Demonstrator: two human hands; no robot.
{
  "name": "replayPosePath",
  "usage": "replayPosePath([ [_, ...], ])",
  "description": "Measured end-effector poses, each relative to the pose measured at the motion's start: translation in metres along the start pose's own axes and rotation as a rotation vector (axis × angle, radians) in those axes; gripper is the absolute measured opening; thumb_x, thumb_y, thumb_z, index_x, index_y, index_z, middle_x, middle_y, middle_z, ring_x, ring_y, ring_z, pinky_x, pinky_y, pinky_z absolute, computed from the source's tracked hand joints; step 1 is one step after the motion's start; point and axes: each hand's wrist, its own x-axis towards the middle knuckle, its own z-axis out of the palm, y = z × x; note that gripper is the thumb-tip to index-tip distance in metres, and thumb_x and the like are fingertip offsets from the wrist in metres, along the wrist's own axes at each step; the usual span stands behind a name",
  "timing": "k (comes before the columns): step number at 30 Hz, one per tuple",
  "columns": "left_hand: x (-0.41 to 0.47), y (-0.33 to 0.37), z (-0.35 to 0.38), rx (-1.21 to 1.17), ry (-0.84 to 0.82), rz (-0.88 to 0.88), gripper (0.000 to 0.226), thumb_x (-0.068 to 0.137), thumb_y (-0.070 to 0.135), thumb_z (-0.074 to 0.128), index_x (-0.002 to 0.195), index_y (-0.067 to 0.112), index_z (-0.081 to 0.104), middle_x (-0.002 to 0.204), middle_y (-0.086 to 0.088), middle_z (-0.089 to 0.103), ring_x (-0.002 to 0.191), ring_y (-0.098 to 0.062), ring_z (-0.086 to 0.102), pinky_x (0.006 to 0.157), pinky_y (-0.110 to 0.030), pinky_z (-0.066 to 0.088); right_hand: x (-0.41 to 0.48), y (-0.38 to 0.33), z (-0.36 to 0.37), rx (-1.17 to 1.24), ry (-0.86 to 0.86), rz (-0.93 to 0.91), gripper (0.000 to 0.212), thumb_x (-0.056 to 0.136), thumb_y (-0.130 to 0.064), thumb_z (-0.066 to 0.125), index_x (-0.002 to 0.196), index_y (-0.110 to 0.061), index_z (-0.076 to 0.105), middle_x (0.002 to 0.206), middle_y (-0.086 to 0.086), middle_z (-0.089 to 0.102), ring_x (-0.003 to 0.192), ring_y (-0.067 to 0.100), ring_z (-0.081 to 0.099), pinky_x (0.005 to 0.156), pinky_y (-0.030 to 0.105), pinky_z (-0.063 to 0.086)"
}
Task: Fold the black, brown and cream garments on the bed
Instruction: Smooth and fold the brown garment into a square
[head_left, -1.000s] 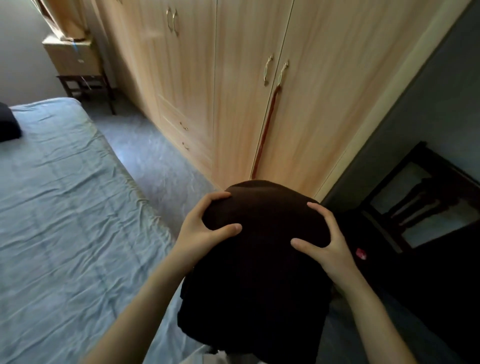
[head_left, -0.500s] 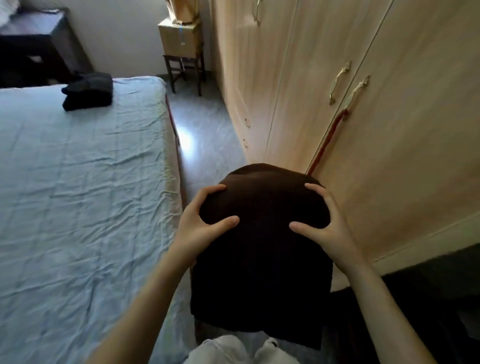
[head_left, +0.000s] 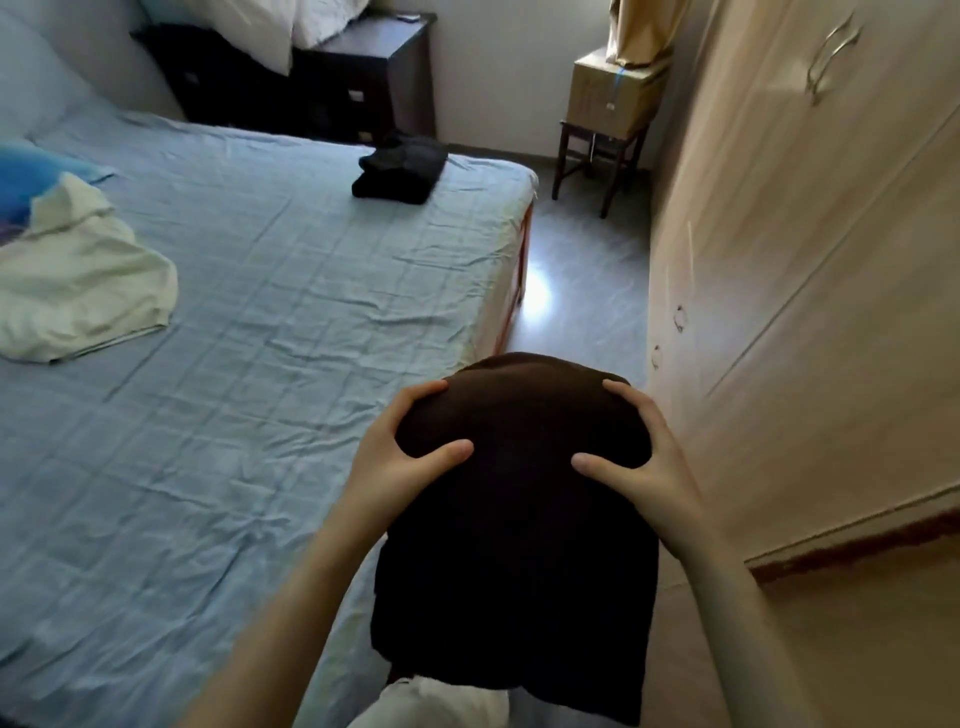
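Observation:
A dark brown garment hangs folded in front of me, over the right edge of the bed. My left hand grips its upper left side, thumb on the front. My right hand grips its upper right side in the same way. A folded black garment lies at the bed's far right corner. A crumpled cream garment lies unfolded at the bed's left.
A wooden wardrobe runs along the right, with a narrow strip of grey floor between it and the bed. A small wooden table stands at the far end. A dark nightstand and pillows sit behind the bed.
My view has swung left from the wardrobe toward the bed, bringing the black and cream garments into sight. Both hands keep the same hold on the brown garment.

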Motion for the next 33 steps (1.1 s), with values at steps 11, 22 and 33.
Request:
replayPosePath([
  [11, 0.301, 0.009, 0.044, -0.006, -0.070, 0.025, 0.061, 0.070, 0.031, 0.084, 0.122, 0.046, 0.056, 0.119, 0.026, 0.061, 0.108, 0.006, 0.059, 0.085, -0.005, 0.045, 0.284, -0.023, -0.057, -0.052, 0.073, -0.002, 0.081, 0.068, -0.037, 0.088, 0.133, -0.055, 0.043, 0.127, -0.037, 0.045, 0.109, -0.020, 0.047, 0.076, 0.003, 0.047],
  [22, 0.570, -0.011, 0.147, 0.054, 0.016, -0.112, 0.060, 0.073, 0.027, 0.084, 0.125, 0.038, 0.055, 0.116, 0.019, 0.062, 0.100, 0.012, 0.057, 0.081, -0.003, 0.043, 0.578, 0.021, -0.142, -0.070, 0.038, 0.060, 0.089, 0.073, -0.024, 0.087, 0.142, -0.044, 0.036, 0.131, -0.022, 0.045, 0.116, 0.001, 0.049, 0.089, 0.016, 0.046],
  [33, 0.770, -0.010, 0.155, -0.005, 0.341, -0.240, 0.062, 0.066, 0.051, 0.078, 0.119, 0.057, 0.046, 0.113, 0.041, 0.051, 0.103, 0.015, 0.055, 0.079, -0.001, 0.043, 0.883, -0.004, -0.143, -0.105, -0.291, -0.086, 0.098, 0.068, -0.019, 0.089, 0.144, -0.045, 0.033, 0.129, -0.038, 0.038, 0.105, -0.031, 0.041, 0.073, -0.003, 0.040],
])
